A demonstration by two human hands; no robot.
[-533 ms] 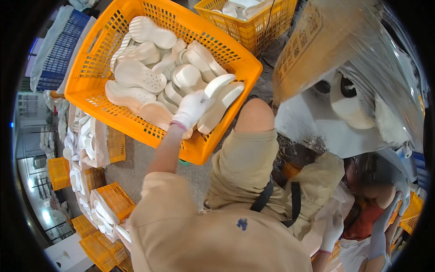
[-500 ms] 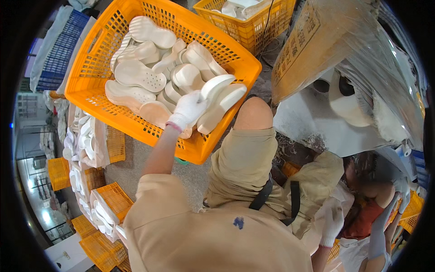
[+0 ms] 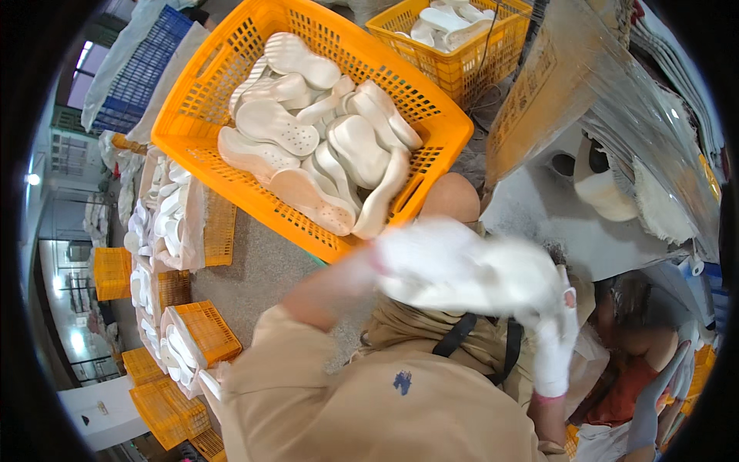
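Observation:
My left hand (image 3: 427, 260), in a white glove and smeared by motion, is in front of my lap and grips a white shoe sole (image 3: 514, 269). My gloved right hand (image 3: 551, 346) is at the sole's right end, its fingers close against it. Blur hides whether those fingers are closed on the sole. Beyond my left hand stands an orange plastic basket (image 3: 212, 165) with a pile of white and pinkish shoe soles (image 3: 296, 138). Some soles have small holes, others have ridges.
A second orange basket (image 3: 462, 65) of white pieces stands at the far right of the first. A plastic-wrapped carton (image 3: 539, 85) leans at the right. Stacked orange crates (image 3: 204, 331) line the left. Another person (image 3: 639, 346) sits close at the lower right.
My left hand has left the basket and moved right with a sole in it. My right hand has risen to meet it. The basket appears further right in view.

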